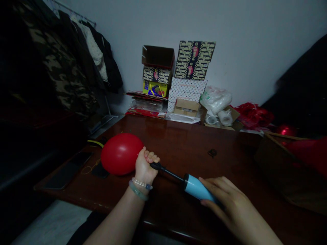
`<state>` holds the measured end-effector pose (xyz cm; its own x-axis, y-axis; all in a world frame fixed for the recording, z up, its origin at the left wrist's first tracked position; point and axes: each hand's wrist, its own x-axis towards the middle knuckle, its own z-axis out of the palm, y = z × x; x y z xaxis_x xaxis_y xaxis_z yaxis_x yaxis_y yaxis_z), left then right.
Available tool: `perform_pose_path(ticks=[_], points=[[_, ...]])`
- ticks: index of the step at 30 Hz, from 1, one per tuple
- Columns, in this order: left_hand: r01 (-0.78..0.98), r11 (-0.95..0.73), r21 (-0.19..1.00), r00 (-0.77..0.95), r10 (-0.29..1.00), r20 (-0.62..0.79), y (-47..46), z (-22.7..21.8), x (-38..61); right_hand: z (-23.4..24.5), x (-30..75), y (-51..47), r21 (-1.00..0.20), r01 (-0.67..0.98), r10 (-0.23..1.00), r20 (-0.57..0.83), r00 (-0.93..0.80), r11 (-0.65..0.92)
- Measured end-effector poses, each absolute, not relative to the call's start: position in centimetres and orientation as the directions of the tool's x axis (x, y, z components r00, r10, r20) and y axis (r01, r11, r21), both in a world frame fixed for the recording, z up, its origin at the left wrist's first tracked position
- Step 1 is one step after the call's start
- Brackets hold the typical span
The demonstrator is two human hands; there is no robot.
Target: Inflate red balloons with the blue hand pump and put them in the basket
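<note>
A red, inflated balloon point(122, 153) is at the left of the table, right against my left hand point(146, 166). That hand is closed in a fist around the black end of a hand balloon pump, and the balloon's neck is hidden in it. The pump's thin black rod runs to the right into its light-blue barrel point(199, 188), so it is partly drawn out. My right hand point(227, 197) wraps the barrel, thumb below and fingers above. The pump is held tilted over the table, its right end hidden by my palm.
The brown table point(173, 143) carries a dark flat panel point(67, 170), a yellow cord loop point(87, 170) and a small dark tangle point(212, 153). Stacked boxes point(187, 90) and plastic rolls point(225, 117) stand behind. A carton point(281, 170) with red balloons is at right.
</note>
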<state>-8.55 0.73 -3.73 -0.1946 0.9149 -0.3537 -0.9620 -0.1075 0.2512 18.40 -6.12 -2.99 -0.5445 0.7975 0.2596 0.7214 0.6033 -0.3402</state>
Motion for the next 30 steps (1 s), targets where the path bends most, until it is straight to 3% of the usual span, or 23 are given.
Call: perform_pose_path(ticks=[8,15,30], points=[[-0.962,-0.07,0.263,-0.162,0.924,-0.347,0.5,-4.6,-6.5,-3.8,17.1,-6.8,-0.278,0.744,0.791,0.303,-0.532,0.607],[-0.962,-0.023,0.273,-0.127,0.921,-0.367,-0.1,-4.5,-5.0,-4.1,15.3,-7.1,-0.3,0.73,0.783,0.347,-0.516,0.614],[-0.953,-0.084,0.29,-0.178,0.932,-0.314,0.8,-3.4,-7.8,-2.3,19.2,-6.2,-0.451,0.723,0.841,0.138,-0.522,0.523]])
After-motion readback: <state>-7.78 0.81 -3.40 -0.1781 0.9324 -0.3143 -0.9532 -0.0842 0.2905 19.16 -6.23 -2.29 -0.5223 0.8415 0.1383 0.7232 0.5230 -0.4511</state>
